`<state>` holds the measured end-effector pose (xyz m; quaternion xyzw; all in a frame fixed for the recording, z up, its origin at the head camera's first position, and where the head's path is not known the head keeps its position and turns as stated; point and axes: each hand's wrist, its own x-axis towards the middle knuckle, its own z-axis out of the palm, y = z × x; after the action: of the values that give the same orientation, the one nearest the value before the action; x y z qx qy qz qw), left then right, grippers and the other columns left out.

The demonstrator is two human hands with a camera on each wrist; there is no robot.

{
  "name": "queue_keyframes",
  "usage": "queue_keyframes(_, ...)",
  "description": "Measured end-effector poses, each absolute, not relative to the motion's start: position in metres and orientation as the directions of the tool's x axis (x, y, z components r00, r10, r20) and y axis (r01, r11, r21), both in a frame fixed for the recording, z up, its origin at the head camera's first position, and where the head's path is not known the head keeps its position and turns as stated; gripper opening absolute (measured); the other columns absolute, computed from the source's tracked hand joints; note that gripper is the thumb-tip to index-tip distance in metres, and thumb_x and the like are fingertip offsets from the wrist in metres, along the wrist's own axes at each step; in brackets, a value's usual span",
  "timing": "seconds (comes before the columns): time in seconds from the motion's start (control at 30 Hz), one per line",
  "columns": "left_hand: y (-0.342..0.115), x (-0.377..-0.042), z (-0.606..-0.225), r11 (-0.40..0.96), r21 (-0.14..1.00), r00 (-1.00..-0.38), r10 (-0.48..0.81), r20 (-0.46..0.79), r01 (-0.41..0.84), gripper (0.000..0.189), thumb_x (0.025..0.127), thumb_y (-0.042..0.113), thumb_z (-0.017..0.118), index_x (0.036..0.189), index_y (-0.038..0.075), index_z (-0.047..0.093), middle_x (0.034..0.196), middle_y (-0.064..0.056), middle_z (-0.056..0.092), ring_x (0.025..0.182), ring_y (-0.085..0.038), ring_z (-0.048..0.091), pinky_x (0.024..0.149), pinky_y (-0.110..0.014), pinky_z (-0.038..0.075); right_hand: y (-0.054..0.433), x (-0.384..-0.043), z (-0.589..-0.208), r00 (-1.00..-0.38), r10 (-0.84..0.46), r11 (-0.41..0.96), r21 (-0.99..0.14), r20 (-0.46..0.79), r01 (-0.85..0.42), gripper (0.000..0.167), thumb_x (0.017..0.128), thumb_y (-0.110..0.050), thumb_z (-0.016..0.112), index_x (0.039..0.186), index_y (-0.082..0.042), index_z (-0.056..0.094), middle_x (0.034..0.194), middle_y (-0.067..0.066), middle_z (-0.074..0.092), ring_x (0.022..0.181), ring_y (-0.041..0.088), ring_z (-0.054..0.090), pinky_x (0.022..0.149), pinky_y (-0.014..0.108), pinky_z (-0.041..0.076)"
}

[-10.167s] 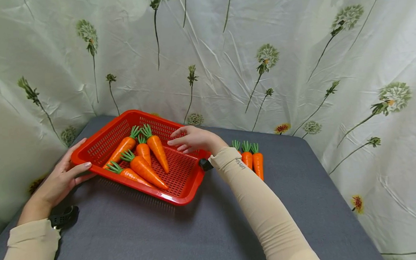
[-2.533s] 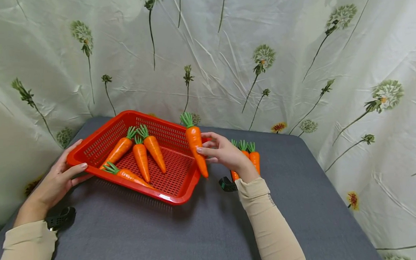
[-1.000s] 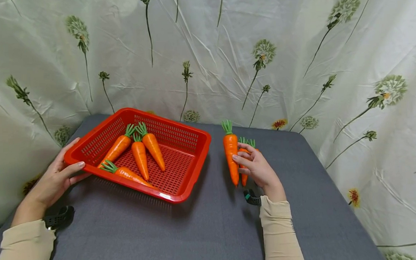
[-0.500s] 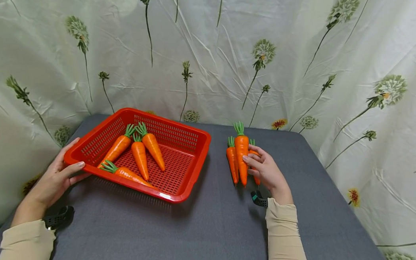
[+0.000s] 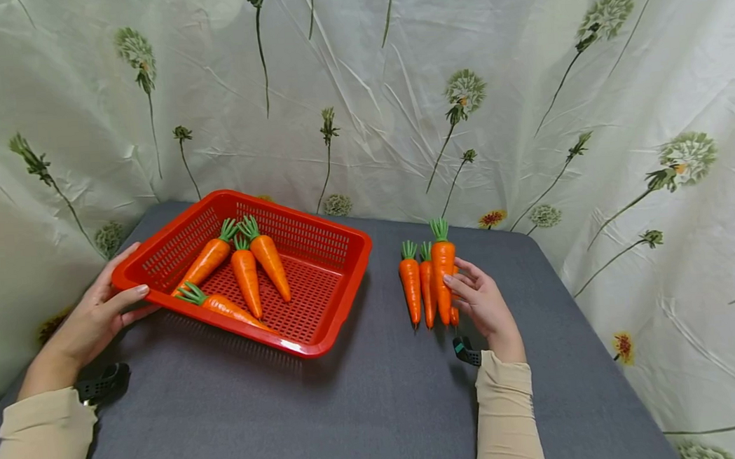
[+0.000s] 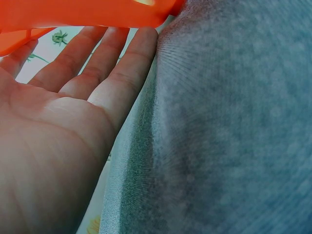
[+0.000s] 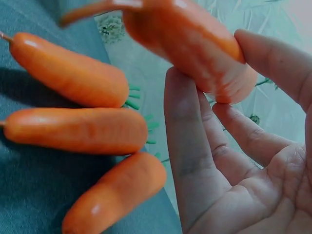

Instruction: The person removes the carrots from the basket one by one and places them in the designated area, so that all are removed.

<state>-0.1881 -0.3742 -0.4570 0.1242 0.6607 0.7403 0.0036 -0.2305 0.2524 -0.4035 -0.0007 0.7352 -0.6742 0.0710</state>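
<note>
My right hand [image 5: 482,307] pinches a carrot [image 5: 444,274] with green tops between thumb and fingers. In the right wrist view this held carrot [image 7: 195,48] is raised above the others. Beneath and beside it three carrots lie on the table: the left carrot [image 5: 411,286], the middle carrot [image 5: 427,289] and a right carrot [image 5: 455,315], mostly hidden. At the left, my left hand [image 5: 98,320] rests against the near-left corner of a red basket [image 5: 360,265]. Its fingers are fairly straight, fingertips touching the basket wall [image 6: 87,14]. Several carrots [image 5: 246,282] lie inside the basket.
A grey cloth covers the table [image 5: 378,411]. Behind it hangs a pale curtain [image 5: 391,102] printed with dandelions, which also comes round both sides. The table's right edge slopes toward the front right.
My right hand has lifted one carrot out of the basket, carried it rightward and moved it across the row of carrots, uncovering the left and middle ones. The left hand stays at the basket corner.
</note>
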Motion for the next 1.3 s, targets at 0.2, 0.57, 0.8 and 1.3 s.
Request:
queue_keyframes(0.2,-0.374,-0.188,-0.457,-0.136,0.977,-0.967,0.173,0.186,0.163,0.079,0.111,0.000,0.045,0.175,0.027,0.007,0.162,0.005,0.034,0.124,0.008,0.061,0.086,-0.018,0.061,0.259,-0.231,-0.407,-0.993,-0.045,0.115,-0.988,-0.106,0.100,0.067,0.111,-0.017,0.061,0.169,-0.005,0.030,0.107,-0.016,0.069,0.096,0.000,0.070,0.087,0.022,0.061)
queue_keyframes(0.57,-0.373,-0.189,-0.457,-0.131,0.978,-0.969,0.170,0.181,0.160,0.079,0.111,0.001,0.045,0.175,0.027,0.006,0.163,0.004,0.032,0.124,0.008,0.060,0.086,-0.019,0.062,0.276,-0.228,-0.414,-0.983,0.091,0.133,-0.976,-0.159,0.171,0.068,0.109,-0.021,0.066,0.168,-0.010,0.035,0.107,-0.015,0.068,0.092,0.000,0.071,0.085,0.021,0.060)
queue_keyframes(0.8,-0.374,-0.190,-0.457,-0.141,0.976,-0.967,0.175,0.187,0.163,0.078,0.111,0.000,0.044,0.174,0.028,0.008,0.162,0.005,0.034,0.124,0.008,0.061,0.087,-0.019,0.062,0.283,-0.228,-0.419,-0.970,0.158,0.174,-0.962,-0.185,0.212,0.070,0.108,-0.024,0.068,0.169,-0.013,0.035,0.108,-0.013,0.068,0.091,-0.001,0.071,0.084,0.019,0.059)
queue_keyframes(1.3,-0.376,-0.191,-0.458,-0.136,0.977,-0.967,0.177,0.186,0.163,0.078,0.111,0.001,0.044,0.175,0.028,0.007,0.161,0.006,0.035,0.124,0.007,0.061,0.087,-0.019,0.061,0.292,-0.230,-0.435,-0.940,0.268,0.254,-0.926,-0.210,0.279,0.072,0.105,-0.021,0.071,0.166,-0.004,0.037,0.108,-0.001,0.069,0.078,-0.004,0.068,0.073,0.016,0.058)
